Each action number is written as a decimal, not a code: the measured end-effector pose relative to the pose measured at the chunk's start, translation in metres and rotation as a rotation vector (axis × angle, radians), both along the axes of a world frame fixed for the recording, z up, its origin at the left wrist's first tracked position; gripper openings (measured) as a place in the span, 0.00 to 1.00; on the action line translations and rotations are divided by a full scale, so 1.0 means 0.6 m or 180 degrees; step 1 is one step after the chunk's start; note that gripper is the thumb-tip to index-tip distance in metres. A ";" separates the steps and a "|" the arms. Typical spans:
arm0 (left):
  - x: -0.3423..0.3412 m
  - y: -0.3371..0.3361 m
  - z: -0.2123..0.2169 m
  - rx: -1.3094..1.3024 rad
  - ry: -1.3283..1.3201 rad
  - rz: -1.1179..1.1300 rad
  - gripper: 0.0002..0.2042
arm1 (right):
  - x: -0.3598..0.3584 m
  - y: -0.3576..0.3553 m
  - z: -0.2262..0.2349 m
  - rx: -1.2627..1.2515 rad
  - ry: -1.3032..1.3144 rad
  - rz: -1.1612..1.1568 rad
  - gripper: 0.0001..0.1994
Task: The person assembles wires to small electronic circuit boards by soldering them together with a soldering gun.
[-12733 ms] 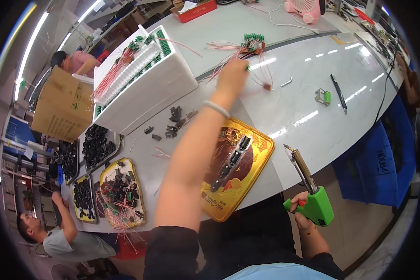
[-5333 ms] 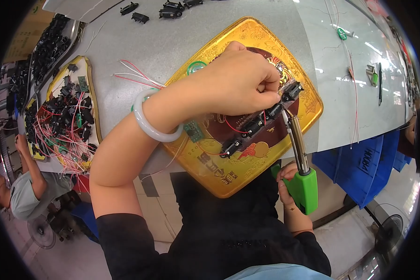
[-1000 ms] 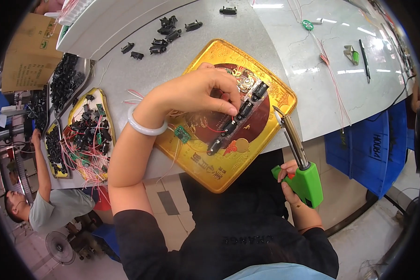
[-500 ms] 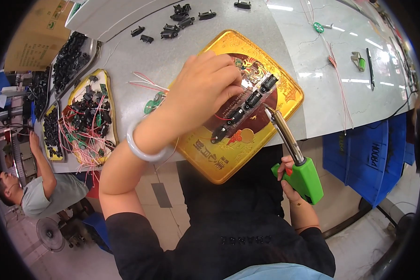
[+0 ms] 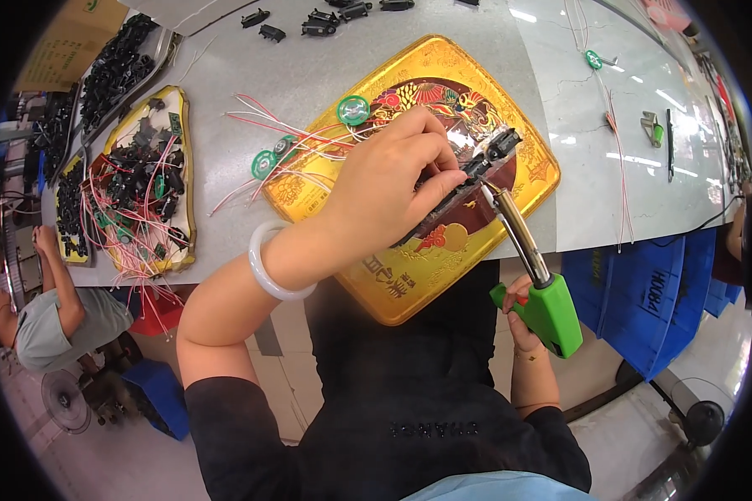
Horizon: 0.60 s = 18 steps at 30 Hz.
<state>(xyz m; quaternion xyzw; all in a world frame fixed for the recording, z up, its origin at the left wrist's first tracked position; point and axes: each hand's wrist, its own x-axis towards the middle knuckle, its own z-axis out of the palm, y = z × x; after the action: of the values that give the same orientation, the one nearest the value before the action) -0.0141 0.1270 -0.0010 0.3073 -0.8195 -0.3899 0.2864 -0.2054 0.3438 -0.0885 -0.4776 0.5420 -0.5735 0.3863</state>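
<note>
My right hand (image 5: 522,321) grips a green soldering gun (image 5: 553,316) by its handle. The gun's metal barrel angles up and left, its tip at the row of small black plastic parts (image 5: 501,147), close to my left fingertips. My left hand (image 5: 397,179), a pale bangle on its wrist, reaches over the gold tin lid (image 5: 443,288). Its thumb and fingers are pinched at the black parts; what lies between them is hidden. Beside this hand, green round boards (image 5: 353,110) with red and white wires lie on the lid's left side and on the table.
Yellow-rimmed trays (image 5: 190,179) of black parts and wired boards stand at left. More loose black parts (image 5: 319,23) lie at the back. Blue crates (image 5: 643,305) stand below the table's right edge. A person in a grey shirt (image 5: 75,330) sits at far left.
My left hand has moved right along the row, now covering much of it, with the soldering tip close by. The whole view has shifted slightly. More green boards show left of my hand.
</note>
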 end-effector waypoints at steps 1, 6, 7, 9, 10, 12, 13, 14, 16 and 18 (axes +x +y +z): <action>-0.001 -0.001 -0.002 0.0012 0.0004 0.0004 0.06 | 0.002 -0.004 0.000 0.0012 0.0004 0.0004 0.10; -0.005 -0.002 -0.010 -0.0250 -0.0102 0.0068 0.06 | 0.009 -0.015 0.001 -0.0051 -0.0033 -0.0151 0.10; -0.005 -0.002 -0.011 -0.0242 -0.0107 0.0072 0.06 | 0.008 -0.015 -0.001 -0.0042 -0.0037 -0.0146 0.10; -0.005 -0.001 -0.012 -0.0266 -0.0072 0.0113 0.06 | 0.005 -0.014 -0.004 -0.0032 0.0194 -0.0153 0.08; -0.005 -0.001 -0.012 -0.0256 -0.0076 0.0110 0.06 | 0.004 -0.015 -0.003 -0.0022 0.0191 -0.0155 0.08; -0.005 -0.002 -0.013 -0.0284 -0.0094 0.0089 0.07 | 0.001 -0.019 0.002 -0.0053 0.0442 -0.0106 0.06; -0.005 -0.002 -0.013 -0.0275 -0.0099 0.0084 0.07 | 0.001 -0.020 0.003 -0.0044 0.0437 -0.0111 0.06; -0.006 -0.002 -0.013 -0.0281 -0.0106 0.0083 0.07 | 0.000 -0.021 0.003 -0.0009 0.0490 -0.0142 0.05; -0.006 -0.002 -0.014 -0.0282 -0.0120 0.0078 0.07 | -0.001 -0.022 0.001 0.0033 0.0536 -0.0175 0.04; -0.007 -0.002 -0.014 -0.0270 -0.0072 0.0083 0.07 | -0.005 -0.023 -0.002 -0.0010 0.0938 -0.0137 0.04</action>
<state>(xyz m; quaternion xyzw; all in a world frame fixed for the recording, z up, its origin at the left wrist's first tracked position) -0.0185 0.1255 -0.0095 0.3100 -0.8343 -0.3476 0.2949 -0.2086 0.3301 -0.0894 -0.5455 0.6021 -0.5062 0.2893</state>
